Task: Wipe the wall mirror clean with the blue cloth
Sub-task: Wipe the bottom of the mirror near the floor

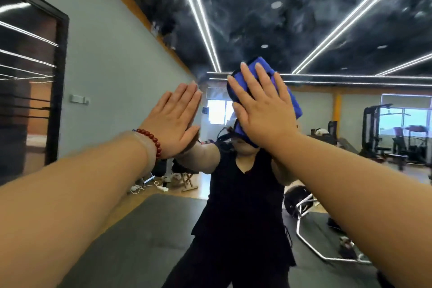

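Blue folded cloth (290, 102) was pinned flat under the right hand (261, 110), fingers straight and spread, centre frame, against the large glass wall mirror (304, 18). Left hand (175, 119) braced open-palmed on the glass, holding nothing. Cloudy smears hung across the upper frame; plenty left to wipe, I'd judge.

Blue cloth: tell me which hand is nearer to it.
Right. The right hand presses flat on the blue cloth against the mirror, fingers straight. The left hand lies flat on the mirror to the cloth's left, not touching it.
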### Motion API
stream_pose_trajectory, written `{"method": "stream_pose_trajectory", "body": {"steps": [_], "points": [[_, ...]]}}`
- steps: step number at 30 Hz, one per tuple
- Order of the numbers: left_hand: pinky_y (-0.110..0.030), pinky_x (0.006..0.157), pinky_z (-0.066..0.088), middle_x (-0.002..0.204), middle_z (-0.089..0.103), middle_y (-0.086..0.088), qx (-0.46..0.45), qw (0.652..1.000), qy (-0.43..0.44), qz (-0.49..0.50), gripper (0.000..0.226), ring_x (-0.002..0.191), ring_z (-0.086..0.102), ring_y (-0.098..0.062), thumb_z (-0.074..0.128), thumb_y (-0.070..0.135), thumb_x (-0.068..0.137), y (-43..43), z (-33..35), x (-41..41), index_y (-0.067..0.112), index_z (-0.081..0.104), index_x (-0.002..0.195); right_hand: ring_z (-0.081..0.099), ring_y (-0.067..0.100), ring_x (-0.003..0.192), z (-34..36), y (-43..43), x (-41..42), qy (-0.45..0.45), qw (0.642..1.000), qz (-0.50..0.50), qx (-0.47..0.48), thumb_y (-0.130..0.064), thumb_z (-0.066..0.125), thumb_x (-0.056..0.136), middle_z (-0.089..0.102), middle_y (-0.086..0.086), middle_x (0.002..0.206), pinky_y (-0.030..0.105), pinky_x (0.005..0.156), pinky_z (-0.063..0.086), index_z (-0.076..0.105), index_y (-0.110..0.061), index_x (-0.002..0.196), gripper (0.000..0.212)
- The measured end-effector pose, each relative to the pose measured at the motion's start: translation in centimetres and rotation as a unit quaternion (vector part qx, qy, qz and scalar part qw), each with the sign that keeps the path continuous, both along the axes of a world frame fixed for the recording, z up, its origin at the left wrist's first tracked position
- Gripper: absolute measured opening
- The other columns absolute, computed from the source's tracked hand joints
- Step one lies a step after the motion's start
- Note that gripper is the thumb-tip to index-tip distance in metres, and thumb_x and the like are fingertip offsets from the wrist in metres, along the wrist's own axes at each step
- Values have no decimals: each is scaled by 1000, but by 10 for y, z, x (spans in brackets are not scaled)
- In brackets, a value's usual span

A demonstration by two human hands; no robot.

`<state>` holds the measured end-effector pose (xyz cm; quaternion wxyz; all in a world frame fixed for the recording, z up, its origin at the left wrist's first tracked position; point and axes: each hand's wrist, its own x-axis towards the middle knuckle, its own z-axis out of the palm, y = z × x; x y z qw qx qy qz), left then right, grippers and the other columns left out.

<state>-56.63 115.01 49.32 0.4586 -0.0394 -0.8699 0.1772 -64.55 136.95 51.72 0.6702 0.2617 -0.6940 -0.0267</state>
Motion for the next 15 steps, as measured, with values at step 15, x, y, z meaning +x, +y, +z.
{"method": "stream_pose_trajectory", "body": {"steps": [15], "points": [[-33,115,-18,148,-33,6,-3,997,44,-62,71,139,-29,-10,-3,53,83,-13,-4,-9,20,-25,141,14,22,149,-21,-49,21,-38,995,-16,92,-44,12,98,20,0,161,43,120,3,23,-26,154,60]]}}
